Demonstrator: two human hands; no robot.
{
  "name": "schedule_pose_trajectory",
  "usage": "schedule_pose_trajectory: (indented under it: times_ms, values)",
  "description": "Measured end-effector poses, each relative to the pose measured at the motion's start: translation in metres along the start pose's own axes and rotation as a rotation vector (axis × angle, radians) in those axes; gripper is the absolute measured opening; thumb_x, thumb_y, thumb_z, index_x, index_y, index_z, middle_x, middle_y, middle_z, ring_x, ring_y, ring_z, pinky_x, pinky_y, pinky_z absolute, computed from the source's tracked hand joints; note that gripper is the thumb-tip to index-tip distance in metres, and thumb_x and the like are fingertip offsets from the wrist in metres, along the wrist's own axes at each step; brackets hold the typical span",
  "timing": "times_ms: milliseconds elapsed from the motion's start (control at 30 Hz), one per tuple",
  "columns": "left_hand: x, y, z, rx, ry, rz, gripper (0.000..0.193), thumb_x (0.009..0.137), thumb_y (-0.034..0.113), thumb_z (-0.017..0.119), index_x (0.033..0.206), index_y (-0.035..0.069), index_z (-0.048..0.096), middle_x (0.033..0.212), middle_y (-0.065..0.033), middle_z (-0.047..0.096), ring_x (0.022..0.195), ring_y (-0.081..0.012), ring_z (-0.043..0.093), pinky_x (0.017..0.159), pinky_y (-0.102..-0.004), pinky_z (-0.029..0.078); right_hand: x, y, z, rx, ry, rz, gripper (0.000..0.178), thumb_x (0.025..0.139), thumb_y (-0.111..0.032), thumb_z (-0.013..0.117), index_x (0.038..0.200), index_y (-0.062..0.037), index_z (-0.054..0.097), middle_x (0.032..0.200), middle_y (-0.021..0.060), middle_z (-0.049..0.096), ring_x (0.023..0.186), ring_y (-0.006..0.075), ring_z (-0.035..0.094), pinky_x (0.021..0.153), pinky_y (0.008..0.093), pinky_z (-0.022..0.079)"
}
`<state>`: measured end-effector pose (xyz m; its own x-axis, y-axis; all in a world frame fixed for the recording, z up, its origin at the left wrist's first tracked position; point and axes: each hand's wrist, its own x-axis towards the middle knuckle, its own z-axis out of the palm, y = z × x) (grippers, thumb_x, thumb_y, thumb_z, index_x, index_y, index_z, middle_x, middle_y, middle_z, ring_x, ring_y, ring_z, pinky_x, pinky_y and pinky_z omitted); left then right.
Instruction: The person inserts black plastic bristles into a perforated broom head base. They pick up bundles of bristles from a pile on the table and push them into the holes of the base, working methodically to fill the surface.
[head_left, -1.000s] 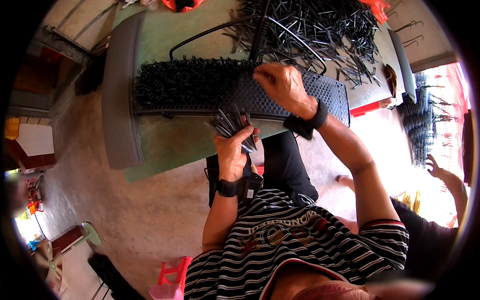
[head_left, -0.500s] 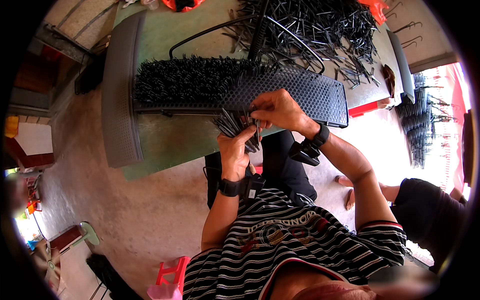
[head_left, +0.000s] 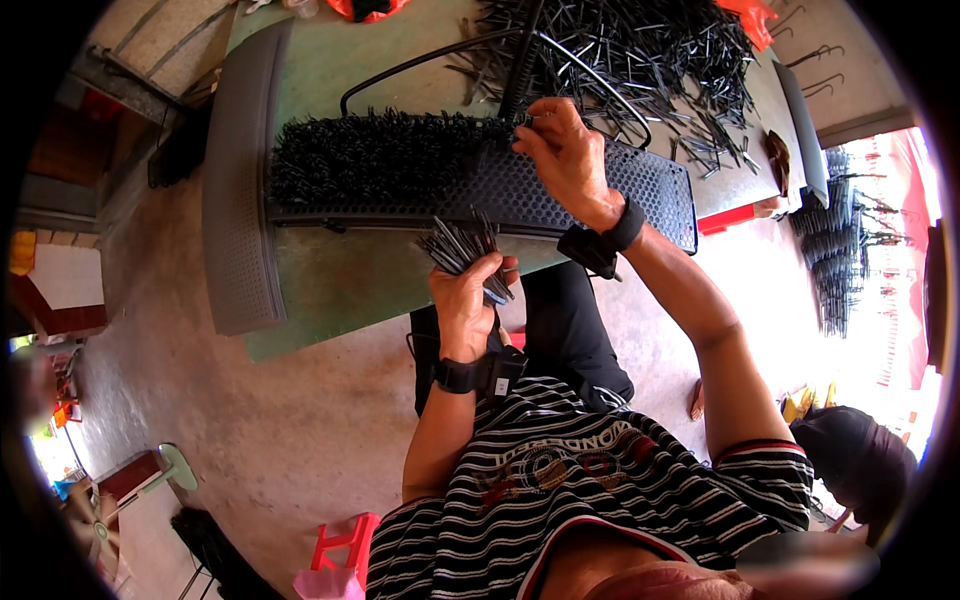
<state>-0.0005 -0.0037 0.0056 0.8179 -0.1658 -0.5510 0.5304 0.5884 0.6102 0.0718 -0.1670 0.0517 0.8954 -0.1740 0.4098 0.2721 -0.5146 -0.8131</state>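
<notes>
Clutching fanned strips [head_left: 455, 246], the left hand [head_left: 463, 308] could spill some by slackening; whether the right hand [head_left: 573, 168], over the panel [head_left: 640, 190], pinches one I cannot tell.

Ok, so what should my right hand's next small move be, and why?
Probably ease your right hand toward the bare part of the holed panel beside the black tufts. It is at the edge where the tufts end, and your left hand holds more strips. Whether the right fingertips pinch one is too small to tell.
</notes>
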Motion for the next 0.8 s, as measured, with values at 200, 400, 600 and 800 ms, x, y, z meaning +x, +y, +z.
schedule_pose_trajectory:
  times_ms: [200,400,600,800]
  values:
    - [0.003,0.002,-0.003,-0.053,0.016,-0.004,0.012,0.074,-0.008,0.063,0.085,-0.004,0.062,0.079,-0.0111,0.064,0.062,-0.0254,0.064,0.051,-0.0359,0.053,0.005,0.010,0.005,-0.083,-0.037,-0.058,0.022,0.083,-0.002,0.062,0.100,-0.0015,0.048,0.075,0.0164,0.064,0.067,0.0240,0.067,0.054,0.0301,0.050]
    - [0.005,0.002,-0.004,-0.058,0.001,0.009,0.013,0.073,-0.008,0.064,0.085,-0.002,0.061,0.077,-0.0106,0.064,0.060,-0.0249,0.064,0.050,-0.0349,0.055,0.010,0.022,0.004,-0.470,-0.169,-0.339,0.011,0.080,-0.010,0.062,0.089,-0.0043,0.058,0.077,0.0117,0.060,0.070,0.0307,0.061,0.058,0.0404,0.048]
    - [0.002,0.003,-0.002,-0.065,-0.056,-0.018,0.017,0.076,-0.006,0.063,0.092,0.000,0.062,0.081,-0.0108,0.065,0.066,-0.0254,0.065,0.055,-0.0360,0.053,-0.015,-0.011,-0.005,-0.291,-0.343,0.028,0.023,0.075,-0.023,0.070,0.086,-0.0035,0.066,0.071,0.0126,0.064,0.067,0.0281,0.064,0.059,0.0350,0.050]
    - [0.006,0.000,-0.003,0.042,-0.057,-0.024,0.018,0.077,-0.005,0.063,0.094,0.001,0.062,0.086,-0.0119,0.066,0.069,-0.0243,0.065,0.058,-0.0356,0.054,-0.025,-0.021,-0.012,0.168,-0.295,0.434,0.013,0.079,-0.007,0.065,0.088,0.0024,0.062,0.068,0.0125,0.065,0.057,0.0118,0.063,0.051,0.0237,0.049]
